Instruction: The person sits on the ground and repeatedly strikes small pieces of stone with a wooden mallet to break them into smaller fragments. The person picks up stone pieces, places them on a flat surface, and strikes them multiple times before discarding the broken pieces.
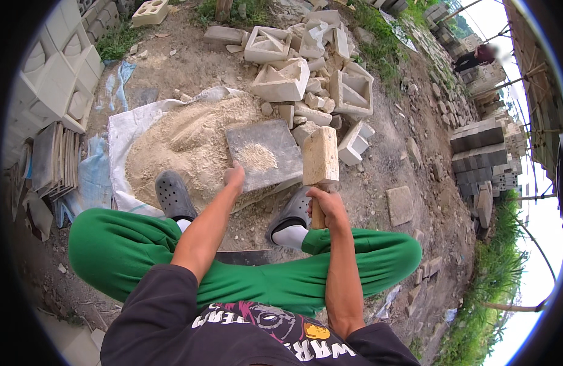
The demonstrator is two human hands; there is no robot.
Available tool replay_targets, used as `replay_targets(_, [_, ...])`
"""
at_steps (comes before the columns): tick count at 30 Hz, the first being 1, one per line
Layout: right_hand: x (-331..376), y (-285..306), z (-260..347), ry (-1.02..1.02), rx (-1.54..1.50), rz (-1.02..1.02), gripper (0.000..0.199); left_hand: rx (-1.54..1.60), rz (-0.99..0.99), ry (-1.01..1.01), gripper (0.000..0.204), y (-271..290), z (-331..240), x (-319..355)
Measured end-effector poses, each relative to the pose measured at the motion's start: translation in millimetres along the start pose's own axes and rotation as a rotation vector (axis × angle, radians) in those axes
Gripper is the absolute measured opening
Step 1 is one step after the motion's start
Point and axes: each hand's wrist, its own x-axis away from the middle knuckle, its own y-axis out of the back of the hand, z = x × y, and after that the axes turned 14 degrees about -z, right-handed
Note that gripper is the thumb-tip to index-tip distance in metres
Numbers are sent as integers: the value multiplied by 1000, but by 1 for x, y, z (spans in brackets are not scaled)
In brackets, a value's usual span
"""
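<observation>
My right hand (328, 207) is closed round the short handle of a wooden mallet (321, 155), its blocky pale head pointing up and away from me. With my left hand (234, 177) I grip the near left edge of a flat dark square slab (280, 146). A small heap of pale crumbs (257, 157) lies on the slab. Beneath and to the left of it, a mound of sandy powder (178, 140) covers a white woven sheet (118, 131). The slab's underside is hidden.
Broken pale blocks and rubble (287, 82) lie just beyond the slab. Stacked moulded blocks (53, 61) and leaning thin boards (54, 158) stand at left. A flat square stone (400, 205) lies at right. Grey block stacks (478, 146) and another person (476, 58) are farther right.
</observation>
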Motion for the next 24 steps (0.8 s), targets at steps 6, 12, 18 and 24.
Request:
replay_targets(6, [22,-5,-10,-44,-209,97,24,170,-77,44,74,-16,-1,21])
replay_targets(12, [6,-26,-29,-27,-219,99,25,257,-56,-199,61,-2,-6,45])
replay_targets(18, [-5,-45,-38,-44,-190,84,22,282,-48,-180,52,13,-16,42])
replay_targets(24, [-3,-72,-39,202,-208,140,21,585,-84,-41,61,51,-32,16])
